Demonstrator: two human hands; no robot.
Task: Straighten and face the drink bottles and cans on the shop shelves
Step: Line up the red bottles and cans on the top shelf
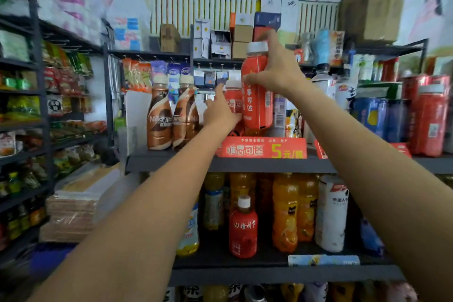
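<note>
Right hand [277,68] gripped a raised red bottle [256,95] above the shelf [171,162]; left hand [220,111], fingers extended, touched a second red bottle [232,100].

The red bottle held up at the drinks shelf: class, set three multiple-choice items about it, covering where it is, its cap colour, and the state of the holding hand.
1. Where is the red bottle?
A. Raised above the red price sign
B. On the floor
C. On the lower shelf

2. What colour is its cap?
A. Green
B. White
C. Black

3. How is the right hand?
A. Hanging idle
B. Flat on the shelf
C. Gripping the red bottle

Answers: 1 A, it hangs over the sign. 2 B, the cap shows white. 3 C, fingers and thumb wrap round it.
</note>
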